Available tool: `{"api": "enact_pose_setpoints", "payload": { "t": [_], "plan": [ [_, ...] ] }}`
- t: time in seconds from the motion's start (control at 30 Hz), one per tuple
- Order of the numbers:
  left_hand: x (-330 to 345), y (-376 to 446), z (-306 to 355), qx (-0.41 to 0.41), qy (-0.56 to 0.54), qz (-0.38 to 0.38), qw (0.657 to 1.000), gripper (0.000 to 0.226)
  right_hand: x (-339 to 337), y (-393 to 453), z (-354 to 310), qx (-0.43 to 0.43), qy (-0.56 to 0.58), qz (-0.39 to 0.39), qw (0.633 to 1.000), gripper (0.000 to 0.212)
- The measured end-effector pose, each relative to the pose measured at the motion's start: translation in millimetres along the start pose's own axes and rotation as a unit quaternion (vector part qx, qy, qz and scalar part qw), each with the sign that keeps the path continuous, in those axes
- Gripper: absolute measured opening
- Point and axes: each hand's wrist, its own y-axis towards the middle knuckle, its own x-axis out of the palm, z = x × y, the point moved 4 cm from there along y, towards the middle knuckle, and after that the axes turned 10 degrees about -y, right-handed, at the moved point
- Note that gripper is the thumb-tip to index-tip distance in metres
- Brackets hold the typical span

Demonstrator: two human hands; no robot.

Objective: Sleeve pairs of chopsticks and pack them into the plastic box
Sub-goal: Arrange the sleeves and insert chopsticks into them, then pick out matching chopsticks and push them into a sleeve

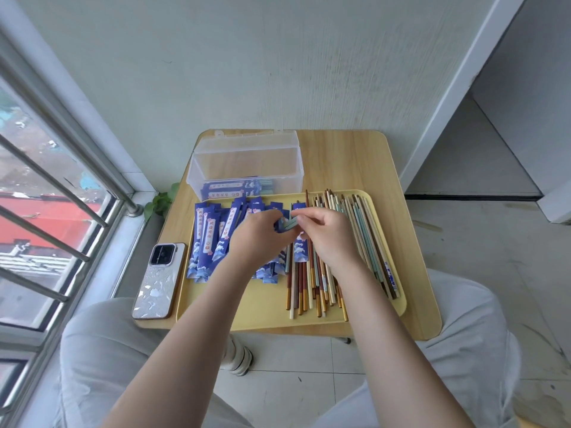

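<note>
Both hands met over the yellow tray (364,313), near its middle. My left hand (256,239) had its fingers curled round a blue paper sleeve (279,225), pinching its mouth; my right hand (324,233) pinched the ends of a pale green pair of chopsticks (289,223) at that mouth. I judged this to be the feeding-in step, the sleeve kept steady so the sticks could slide in straight. How deep the pair had gone I could not tell; fingers hid it. Empty sleeves (213,236) lay fanned on the left half of the tray, flat, glossy paper printed with waves. Loose chopsticks (358,239) lay in rough rows on the right half: slim, smooth rods in brown, cream, pale green, some gold-tipped. The split seemed to keep each stock beside the hand that draws from it. The plastic box (247,162), clear and rectangular with its lid tipped back, stood at the far edge of the wooden worktop (401,186), touching the tray's far rim; a few sleeved pairs (238,188) lay flat inside. A phone (159,281) in a pearly case rested left of the tray.
</note>
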Motion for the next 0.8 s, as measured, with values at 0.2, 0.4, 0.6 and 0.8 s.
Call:
{"api": "enact_pose_setpoints", "payload": {
  "t": [0.2,0.4,0.6,0.8],
  "plan": [
    [-29,26,4,0.104,-0.028,0.071,0.992,0.068,-23,38,0,0.112,0.115,0.091,0.983,0.018],
    [-50,51,-43,-0.039,0.009,0.118,0.992,0.068,-28,89,-27,0.142,0.242,0.176,0.944,0.021],
    [-40,62,-69,-0.058,0.124,-0.008,0.991,0.075,36,128,-35,0.165,0.182,0.133,0.96,0.024],
    [-35,62,-73,-0.056,0.129,0.004,0.99,0.058,75,144,-37,0.174,0.048,0.021,0.983,0.022]
  ]
}}
